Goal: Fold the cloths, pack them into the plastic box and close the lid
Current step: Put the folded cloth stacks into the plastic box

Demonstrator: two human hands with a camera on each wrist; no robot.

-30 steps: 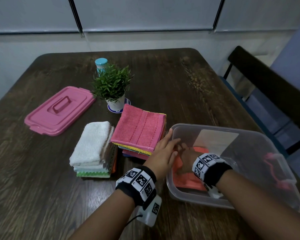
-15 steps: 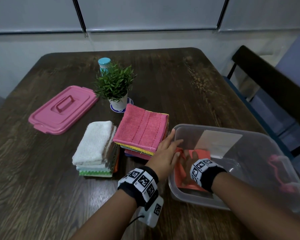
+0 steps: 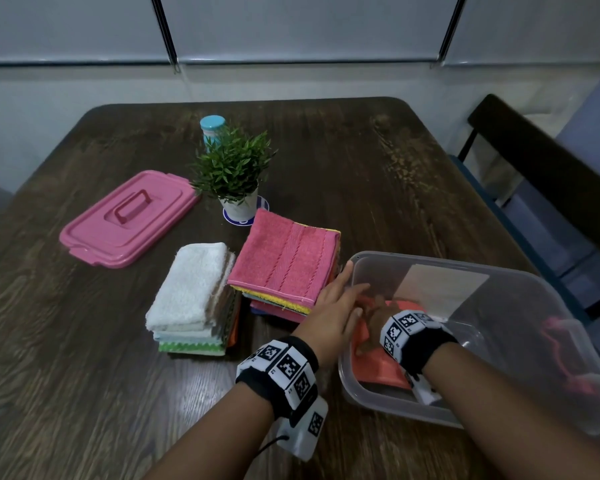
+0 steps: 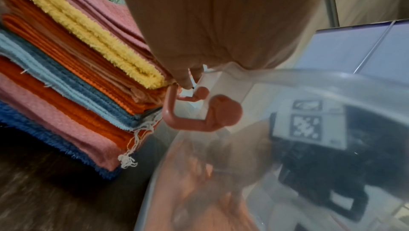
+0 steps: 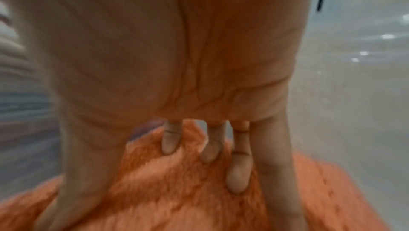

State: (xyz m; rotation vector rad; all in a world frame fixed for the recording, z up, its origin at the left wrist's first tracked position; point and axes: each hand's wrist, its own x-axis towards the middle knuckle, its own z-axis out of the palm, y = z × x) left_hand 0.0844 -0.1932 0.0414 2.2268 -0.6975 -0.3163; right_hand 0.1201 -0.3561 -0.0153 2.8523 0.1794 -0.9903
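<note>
A clear plastic box (image 3: 520, 306) stands at the right front of the table. An orange cloth (image 3: 378, 368) lies in its near left corner. My right hand (image 3: 374, 315) is inside the box on that cloth. In the right wrist view its fingers (image 5: 238, 173) curl into the orange cloth (image 5: 177, 191). My left hand (image 3: 336, 303) rests with straight fingers over the box's left rim (image 4: 287, 79), above a pink latch (image 4: 199, 114). Two stacks of folded cloths sit left of the box, one with a pink top (image 3: 284, 261) and one with a white top (image 3: 191, 289). The pink lid (image 3: 125, 220) lies at the far left.
A small potted plant (image 3: 234, 168) and a blue-capped bottle (image 3: 212, 128) stand behind the stacks. A dark chair (image 3: 551, 174) is beside the table's right edge. The box's right side carries a second pink latch (image 3: 565, 358).
Little differs: my right hand has shifted slightly on the orange cloth in the box. My left hand stays at the rim.
</note>
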